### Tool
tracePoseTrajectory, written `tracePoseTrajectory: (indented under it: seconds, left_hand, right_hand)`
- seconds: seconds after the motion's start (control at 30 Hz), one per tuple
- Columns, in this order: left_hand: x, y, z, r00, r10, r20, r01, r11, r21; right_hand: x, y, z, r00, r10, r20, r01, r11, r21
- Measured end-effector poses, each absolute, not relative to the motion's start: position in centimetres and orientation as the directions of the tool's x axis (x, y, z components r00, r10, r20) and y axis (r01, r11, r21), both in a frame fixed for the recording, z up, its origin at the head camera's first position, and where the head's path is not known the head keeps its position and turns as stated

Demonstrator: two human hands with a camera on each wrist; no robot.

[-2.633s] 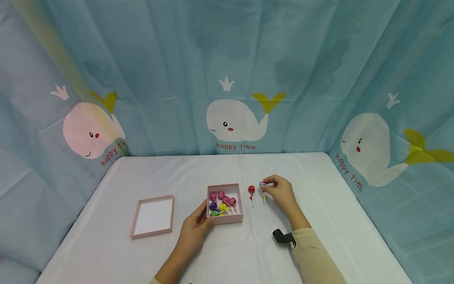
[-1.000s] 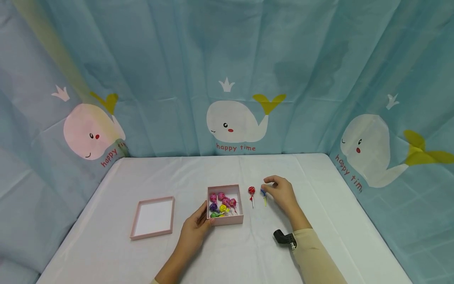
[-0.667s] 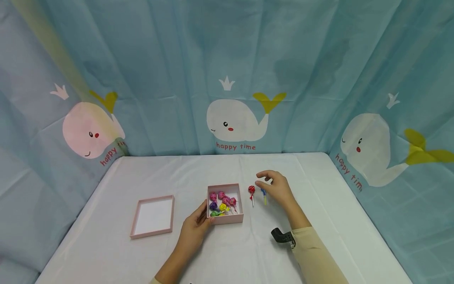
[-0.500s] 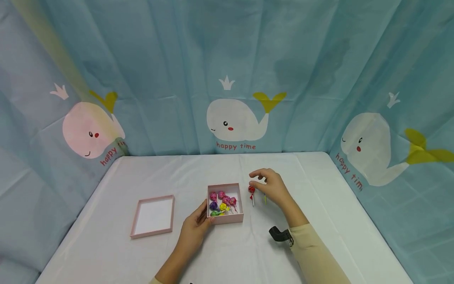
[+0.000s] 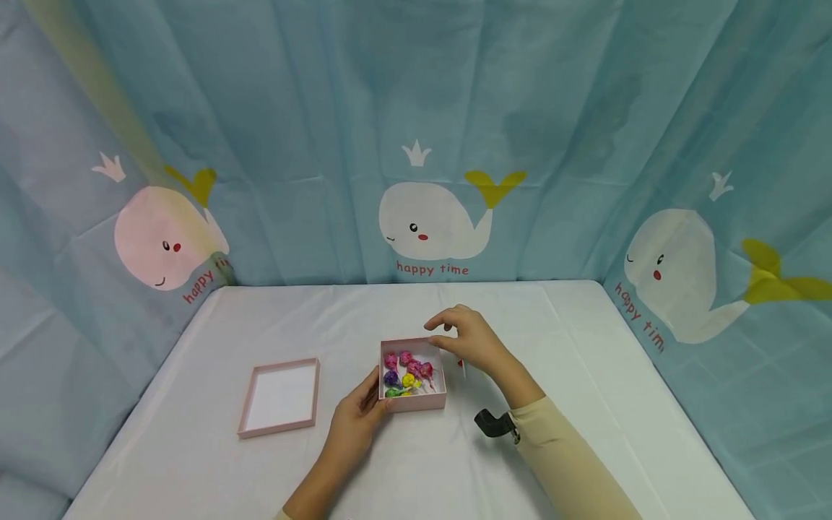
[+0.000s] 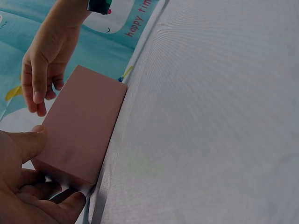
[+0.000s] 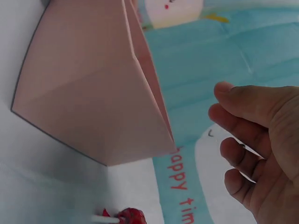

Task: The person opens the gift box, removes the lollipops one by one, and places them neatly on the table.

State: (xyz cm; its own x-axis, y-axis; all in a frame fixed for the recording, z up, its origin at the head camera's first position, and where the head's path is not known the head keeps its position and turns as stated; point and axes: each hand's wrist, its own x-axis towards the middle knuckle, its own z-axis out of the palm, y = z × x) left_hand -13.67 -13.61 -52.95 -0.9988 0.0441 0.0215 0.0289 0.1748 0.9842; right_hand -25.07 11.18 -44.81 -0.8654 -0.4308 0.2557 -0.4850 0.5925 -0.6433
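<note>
An open pink box (image 5: 419, 404) sits mid-table in the head view, with several wrapped lollipops inside: pink (image 5: 391, 360), purple (image 5: 391, 378), yellow (image 5: 408, 380) and green. My left hand (image 5: 353, 417) grips its near left corner, thumb on the front wall. Above the box's far right corner hovers my right hand (image 5: 477, 344), fingers loosely bent and holding nothing. A red lollipop (image 7: 132, 216) lies on the table beside the box, mostly hidden by the right hand in the head view. Past the box in the left wrist view shows the yellow stick (image 6: 126, 73) of a blue lollipop.
A shallow pink lid (image 5: 245, 419) with a white inside lies to the left of the box. White cloth covers the table (image 5: 585, 433). Blue curtains (image 5: 325, 144) printed with whales stand behind it and at both sides.
My right hand has let go of the blue lollipop to the right of the red one and moved left, over the box's far right corner. The left hand and the box stay put.
</note>
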Motion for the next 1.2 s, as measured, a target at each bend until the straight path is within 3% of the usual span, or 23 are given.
tracePoseTrajectory:
  seconds: [0.63,1.2]
  left_hand:
    - [-13.7,-13.9,-52.9,-0.997,0.062,0.051,0.060,0.153,0.986]
    - [-13.5,-13.8,-52.8,-0.997,0.066,0.050,0.061,0.163,0.985]
  right_hand:
    - [-25.0,7.0,-46.8,-0.774,-0.623,0.116,-0.580,0.623,-0.524]
    - [-25.1,6.1,-48.0,-0.711,-0.699,0.075,-0.695,0.681,-0.230]
